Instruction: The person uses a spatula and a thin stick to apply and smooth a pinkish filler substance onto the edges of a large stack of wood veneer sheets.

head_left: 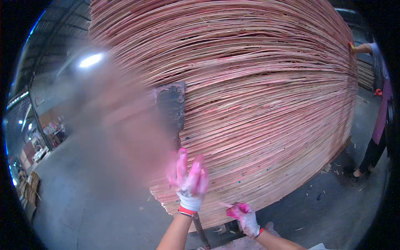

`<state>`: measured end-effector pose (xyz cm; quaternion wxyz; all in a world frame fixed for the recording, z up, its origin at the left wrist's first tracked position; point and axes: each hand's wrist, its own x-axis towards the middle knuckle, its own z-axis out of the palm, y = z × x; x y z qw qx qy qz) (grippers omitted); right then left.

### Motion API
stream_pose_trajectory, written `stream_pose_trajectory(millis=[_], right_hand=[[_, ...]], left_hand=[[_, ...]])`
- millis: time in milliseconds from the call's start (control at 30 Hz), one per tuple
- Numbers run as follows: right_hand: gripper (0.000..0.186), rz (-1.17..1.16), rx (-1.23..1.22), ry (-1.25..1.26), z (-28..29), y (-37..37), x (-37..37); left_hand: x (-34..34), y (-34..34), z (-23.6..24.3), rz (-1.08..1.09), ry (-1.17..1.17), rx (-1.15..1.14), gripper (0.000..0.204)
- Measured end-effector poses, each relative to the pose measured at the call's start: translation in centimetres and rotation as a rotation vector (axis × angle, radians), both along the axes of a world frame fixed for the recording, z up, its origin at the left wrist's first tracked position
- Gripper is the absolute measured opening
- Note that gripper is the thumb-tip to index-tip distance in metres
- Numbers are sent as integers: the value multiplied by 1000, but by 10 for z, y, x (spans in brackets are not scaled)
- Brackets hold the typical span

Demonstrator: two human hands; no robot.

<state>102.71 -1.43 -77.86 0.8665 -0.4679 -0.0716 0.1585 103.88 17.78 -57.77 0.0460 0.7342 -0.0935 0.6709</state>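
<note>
A tall stack of thin wood veneer sheets (258,137), stained pink along its edges, rises in front of me. My left hand (191,179), in a white glove with pink-stained fingers, is raised at the stack's near left side. Its fingers look stretched and apart, slightly blurred. Behind it stands a long-handled tool with a dark, worn flat blade (171,104); its handle (201,231) continues below my wrist. My right hand (245,217), gloved alike, is lower and to the right, its fingers pinched on a thin pale strip (225,204).
At the far right another person (380,112) stands with a gloved hand on the stack's edge. Wood scraps lie on the grey floor (321,193). Piled goods (54,131) stand at the far left. A large blur covers the left-centre of the view.
</note>
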Motion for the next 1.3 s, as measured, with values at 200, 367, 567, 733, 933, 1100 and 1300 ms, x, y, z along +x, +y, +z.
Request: stream_pose_trajectory(millis=[200, 367, 567, 733, 933, 1100, 1300], right_hand=[[23, 137, -361, -173, 55, 0, -41], [24, -33, -366, -394, 106, -16, -37], [19, -738, -625, -985, 206, -50, 18], [18, -976, -1047, -1432, 257, -44, 37], [10, -897, -1177, -1546, 255, -2, 61], [11, -798, -1099, -1449, 248, 1, 69], [19, -917, -1038, -1679, 252, 6, 69]], left_hand=[[-6, 2, 4, 25, 33, -5, 37], [-10, -1, 5, 26, 70, -48, 37], [-10, -4, 6, 71, 71, -35, 38], [-9, -1, 4, 84, 34, -20, 32], [-8, -1, 3, 60, 21, -17, 28], [-9, -1, 4, 65, 54, -42, 29], [-10, 1, 5, 61, 59, -47, 33]])
